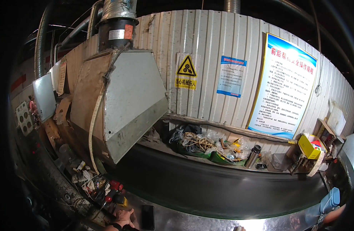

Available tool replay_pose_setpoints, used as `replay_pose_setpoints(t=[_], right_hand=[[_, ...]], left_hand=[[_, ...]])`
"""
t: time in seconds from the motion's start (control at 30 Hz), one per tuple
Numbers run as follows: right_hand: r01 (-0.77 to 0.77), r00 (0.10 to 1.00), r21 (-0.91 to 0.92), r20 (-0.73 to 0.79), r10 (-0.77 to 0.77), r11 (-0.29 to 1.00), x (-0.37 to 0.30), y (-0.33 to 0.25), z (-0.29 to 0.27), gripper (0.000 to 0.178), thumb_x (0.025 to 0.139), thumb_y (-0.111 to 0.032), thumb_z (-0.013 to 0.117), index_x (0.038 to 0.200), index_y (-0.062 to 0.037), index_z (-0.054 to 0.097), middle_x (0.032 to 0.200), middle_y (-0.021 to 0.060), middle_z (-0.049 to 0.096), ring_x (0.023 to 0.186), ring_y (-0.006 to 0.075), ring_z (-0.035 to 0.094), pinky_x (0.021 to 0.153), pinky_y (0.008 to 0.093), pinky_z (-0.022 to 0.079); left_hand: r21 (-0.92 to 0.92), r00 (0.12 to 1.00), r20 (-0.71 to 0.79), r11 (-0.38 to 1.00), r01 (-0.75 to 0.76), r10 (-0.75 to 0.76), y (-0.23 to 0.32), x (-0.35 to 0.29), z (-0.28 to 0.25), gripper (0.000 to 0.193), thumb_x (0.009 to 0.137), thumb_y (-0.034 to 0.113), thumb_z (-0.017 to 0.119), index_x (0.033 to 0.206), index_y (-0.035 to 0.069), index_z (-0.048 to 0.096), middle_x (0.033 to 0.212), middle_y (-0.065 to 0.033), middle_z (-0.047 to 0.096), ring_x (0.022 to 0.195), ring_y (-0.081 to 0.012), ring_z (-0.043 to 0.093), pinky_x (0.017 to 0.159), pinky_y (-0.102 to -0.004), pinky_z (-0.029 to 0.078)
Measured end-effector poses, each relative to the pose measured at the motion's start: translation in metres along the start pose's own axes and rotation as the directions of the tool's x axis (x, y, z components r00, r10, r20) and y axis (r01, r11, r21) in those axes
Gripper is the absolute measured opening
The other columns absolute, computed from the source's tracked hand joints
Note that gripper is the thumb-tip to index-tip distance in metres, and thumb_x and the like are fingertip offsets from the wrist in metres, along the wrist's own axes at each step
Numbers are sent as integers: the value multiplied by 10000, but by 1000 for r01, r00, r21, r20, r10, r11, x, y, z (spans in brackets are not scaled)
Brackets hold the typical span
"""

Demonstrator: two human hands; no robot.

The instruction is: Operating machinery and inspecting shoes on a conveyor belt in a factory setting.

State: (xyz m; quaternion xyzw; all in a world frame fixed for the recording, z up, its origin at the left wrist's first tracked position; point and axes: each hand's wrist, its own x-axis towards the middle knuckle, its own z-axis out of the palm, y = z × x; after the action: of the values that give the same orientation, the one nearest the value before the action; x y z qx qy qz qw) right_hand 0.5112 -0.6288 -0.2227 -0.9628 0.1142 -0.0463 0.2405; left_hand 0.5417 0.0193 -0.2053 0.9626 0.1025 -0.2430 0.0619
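Resting flat on the steel worktop point(192, 222), the left hand point(125, 218) lies with fingers loose, gripping nothing, just beside a dark phone point(147, 217). Only a fingertip of the right hand point(238, 228) shows; its grip cannot be told. Beyond runs a black belt point(207, 188) under a metal hood point(127, 100).

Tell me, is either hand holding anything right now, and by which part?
Nothing is held. The left hand rests flat on the metal ledge beside a dark phone. Only a fingertip of the right hand shows at the lower edge, empty as far as visible.
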Motion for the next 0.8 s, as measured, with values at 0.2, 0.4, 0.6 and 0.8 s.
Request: replay_pose_setpoints(t=[0.2,0.4,0.6,0.8], right_hand=[[25,999,-68,-34,-28,997,2,11,11,524,1094,-275,427,1596,-139,358,1601,242,384,1471,387,359,1168,536,275],[1,1000,-72,-4,-1,997,3,12,12,518,1094,-270,425,1589,-128,369,1605,234,382,1473,385,355,1172,533,272],[29,999,-51,-42,-31,998,3,15,15,519,1092,-268,431,1587,-123,375,1603,240,382,1470,390,354,1174,526,274],[16,999,-96,-35,-19,995,2,10,10,521,1090,-265,436,1587,-123,377,1598,243,387,1464,398,357,1173,523,279]], left_hand=[[25,1000,-30,1000,-6,7,-3,1,7,1240,502,592,959,1571,309,397,1203,-200,723,1177,-417,674,1018,-526,509],[31,999,-32,1000,-2,3,-4,-1,5,1239,500,607,955,1569,322,398,1191,-189,728,1169,-410,677,1003,-525,514],[54,999,30,998,22,-24,6,-6,-7,1233,488,569,969,1526,177,431,1313,-22,708,1243,-325,651,1058,-517,463],[81,999,19,996,31,-33,5,-4,-4,1269,482,586,963,1550,179,410,1290,-15,719,1227,-317,660,1040,-513,479]])
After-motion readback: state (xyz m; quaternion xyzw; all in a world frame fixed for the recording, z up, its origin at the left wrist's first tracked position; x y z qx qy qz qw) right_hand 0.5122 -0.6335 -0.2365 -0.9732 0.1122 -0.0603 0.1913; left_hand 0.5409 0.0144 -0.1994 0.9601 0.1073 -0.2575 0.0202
